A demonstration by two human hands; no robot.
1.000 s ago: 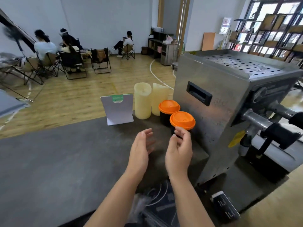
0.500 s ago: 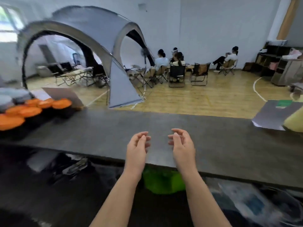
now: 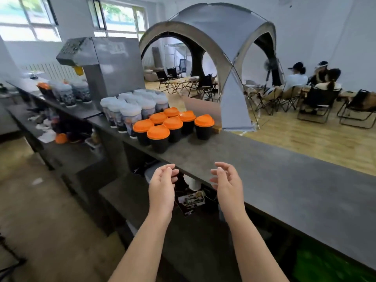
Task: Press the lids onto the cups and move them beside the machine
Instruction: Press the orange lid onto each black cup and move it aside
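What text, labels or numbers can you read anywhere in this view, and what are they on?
None can be read.
Steel machine: marks on its front panel, blurred.
Clear-lidded cups: printed sleeves, too blurred to read.
Card under the counter between the hands: print too small.
Orange-lidded cups: no print visible.

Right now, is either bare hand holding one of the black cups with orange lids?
No: the left hand and right hand hover open and empty, apart from the black cups with orange lids on the grey counter.

Single head view, forward and down along the counter [image 3: 264, 165], hands close below.
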